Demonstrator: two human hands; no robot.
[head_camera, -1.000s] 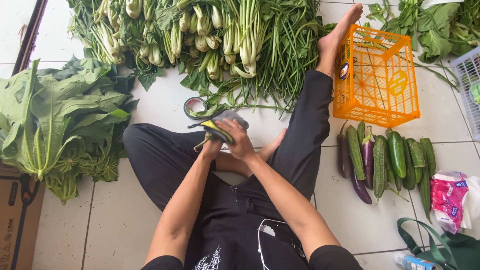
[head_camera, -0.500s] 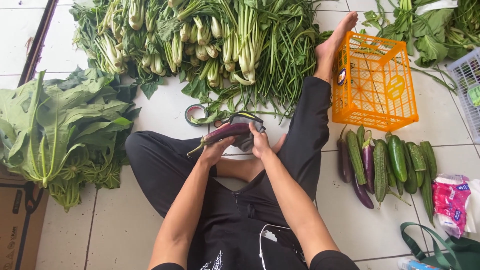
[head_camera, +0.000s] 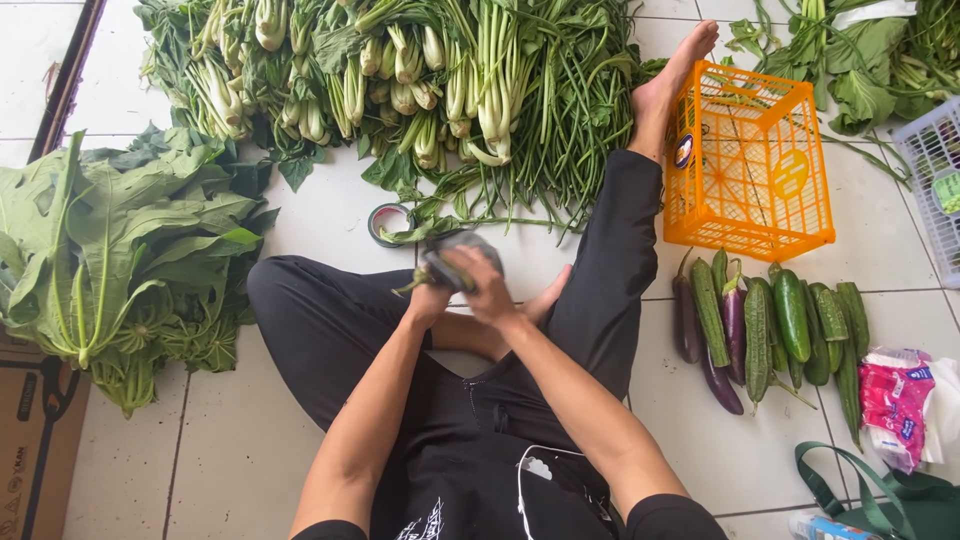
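Note:
I sit on the tiled floor with my legs folded and both hands raised in front of me. My left hand (head_camera: 428, 302) grips the stem end of a purple eggplant (head_camera: 412, 284), which is mostly hidden. My right hand (head_camera: 486, 286) presses a grey cloth (head_camera: 455, 248) around the eggplant's body. A roll of tape (head_camera: 388, 222) lies on the floor just beyond my hands.
Bok choy and long green stems (head_camera: 430, 90) are piled ahead, and large leafy greens (head_camera: 110, 260) lie at the left. An orange basket (head_camera: 750, 170) stands by my right foot. Eggplants and cucumbers (head_camera: 770, 325) lie in a row at the right, near a pink packet (head_camera: 890, 400).
The eggplant was bare in both hands a second ago. The grey cloth now covers it under my right hand, and both hands have shifted slightly right.

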